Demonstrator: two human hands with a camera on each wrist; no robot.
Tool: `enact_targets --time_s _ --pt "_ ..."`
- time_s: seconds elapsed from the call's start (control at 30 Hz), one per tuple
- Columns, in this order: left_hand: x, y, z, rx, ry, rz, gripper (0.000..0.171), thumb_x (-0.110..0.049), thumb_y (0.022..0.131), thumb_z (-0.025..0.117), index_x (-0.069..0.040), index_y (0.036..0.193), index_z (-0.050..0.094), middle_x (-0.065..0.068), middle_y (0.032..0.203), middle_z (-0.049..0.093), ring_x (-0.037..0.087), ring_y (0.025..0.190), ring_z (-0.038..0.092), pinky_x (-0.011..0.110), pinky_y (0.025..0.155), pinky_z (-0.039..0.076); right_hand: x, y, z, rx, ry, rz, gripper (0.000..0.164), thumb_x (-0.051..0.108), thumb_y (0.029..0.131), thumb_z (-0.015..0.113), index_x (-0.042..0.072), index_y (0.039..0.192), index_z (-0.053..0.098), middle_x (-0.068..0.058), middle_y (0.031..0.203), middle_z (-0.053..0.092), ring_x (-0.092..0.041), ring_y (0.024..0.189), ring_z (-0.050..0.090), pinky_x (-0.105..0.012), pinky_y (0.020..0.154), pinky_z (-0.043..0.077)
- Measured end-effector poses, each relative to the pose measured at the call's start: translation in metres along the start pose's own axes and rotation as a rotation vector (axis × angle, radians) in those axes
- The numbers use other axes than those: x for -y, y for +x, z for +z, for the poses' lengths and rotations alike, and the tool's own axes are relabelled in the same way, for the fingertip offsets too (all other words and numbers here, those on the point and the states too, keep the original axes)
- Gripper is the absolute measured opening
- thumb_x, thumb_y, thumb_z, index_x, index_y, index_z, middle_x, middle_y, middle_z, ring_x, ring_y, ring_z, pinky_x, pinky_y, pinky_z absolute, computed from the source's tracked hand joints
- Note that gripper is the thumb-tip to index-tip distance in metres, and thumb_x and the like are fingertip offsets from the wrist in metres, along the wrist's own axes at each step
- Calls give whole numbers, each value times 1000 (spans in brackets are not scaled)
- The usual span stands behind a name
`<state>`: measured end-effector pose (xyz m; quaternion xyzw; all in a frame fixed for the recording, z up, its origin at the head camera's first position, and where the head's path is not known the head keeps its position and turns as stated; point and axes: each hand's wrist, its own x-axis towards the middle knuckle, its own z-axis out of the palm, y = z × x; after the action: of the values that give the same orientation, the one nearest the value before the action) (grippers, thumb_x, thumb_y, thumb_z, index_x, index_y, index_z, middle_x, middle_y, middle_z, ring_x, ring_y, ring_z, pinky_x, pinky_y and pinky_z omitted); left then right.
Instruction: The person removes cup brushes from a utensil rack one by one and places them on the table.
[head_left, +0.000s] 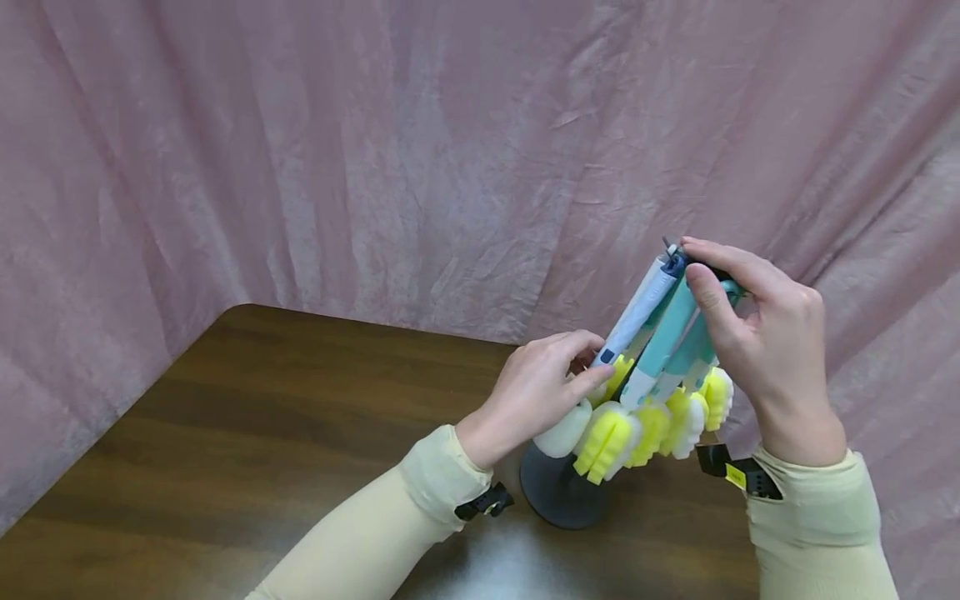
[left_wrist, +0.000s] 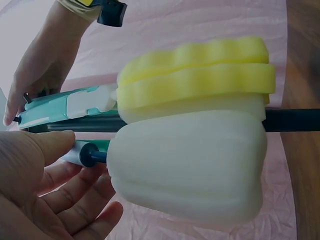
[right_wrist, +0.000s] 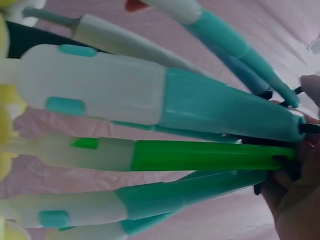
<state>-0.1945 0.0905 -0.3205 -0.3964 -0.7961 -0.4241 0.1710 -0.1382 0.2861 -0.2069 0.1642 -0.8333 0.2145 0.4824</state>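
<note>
Head view: my left hand [head_left: 543, 375] is clamped on the lower part of a pale blue handle [head_left: 637, 308], thumb on the near side and fingers behind it. My right hand [head_left: 772, 333] is at the upper end of the handle cluster, thumb and fingers curled on the top of the brush stand [head_left: 566, 496]; exact contact there is partly hidden by my own fingers. The pale blue handle lies between my two hands, its upper end beside a small dark hook [head_left: 667, 243]. Left wrist view: a dark blue shaft [left_wrist: 98, 157] joins this handle to a plain white sponge head [left_wrist: 187, 167], which lies just beside a yellow-and-white sponge head [left_wrist: 195, 80]; the dark post [left_wrist: 292, 120] runs behind both. Right wrist view: several teal handles [right_wrist: 225, 102] and one bright green handle [right_wrist: 205, 156] converge toward my right fingers. Further out, head view: more yellow-and-white sponges [head_left: 686, 421] form a ring at the lower ends of the handles, with the stand's round black base below, over the brown wooden table [head_left: 225, 433]. Pale yellow sleeves [head_left: 352, 533] cover both forearms; black straps [head_left: 753, 477] at both wrists. Pink curtain [head_left: 300, 150] behind.
</note>
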Motion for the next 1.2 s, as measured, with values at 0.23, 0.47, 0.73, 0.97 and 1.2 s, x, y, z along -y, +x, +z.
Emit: enact_targets --time_s 0.23,0.47,0.73,0.97,1.2 --pt "1 -4 -4 17 21 -13 17 -37 96 65 -22 103 63 -18 87 53 -1 77 52 14 67 40 12 -4 1 -12 -88 -11 33 26 95 62 6 117 75 -7 120 69 -30 115 60 -29 100 39" --pt "-1 -6 -9 14 59 2 15 -36 95 66 -23 103 62 -18 87 52 -2 74 49 15 65 40 19 -9 3 -116 -235 -6 36 26 96 52 6 113 76 -9 112 72 -35 104 61 -40 89 46" --pt "-4 -8 -20 -14 120 22 18 -32 93 69 -20 106 65 -15 89 56 0 70 50 16 60 40 13 -12 2 -132 -339 -50 39 25 97 44 14 116 76 3 115 71 -29 98 69 -47 61 47" --pt "4 -15 -39 -59 157 9 18 -35 96 65 -21 106 65 -15 86 55 2 67 49 20 58 40 7 -10 -2 -120 -355 -52 40 23 95 43 16 114 77 7 116 70 -26 97 71 -25 50 27" --pt "38 -55 -67 -97 210 -131 9 -32 94 69 -27 101 66 -23 88 59 -6 72 57 24 63 45 1 -11 -7 -117 -370 -61 39 20 94 43 17 113 78 9 114 71 -27 89 72 -17 49 18"
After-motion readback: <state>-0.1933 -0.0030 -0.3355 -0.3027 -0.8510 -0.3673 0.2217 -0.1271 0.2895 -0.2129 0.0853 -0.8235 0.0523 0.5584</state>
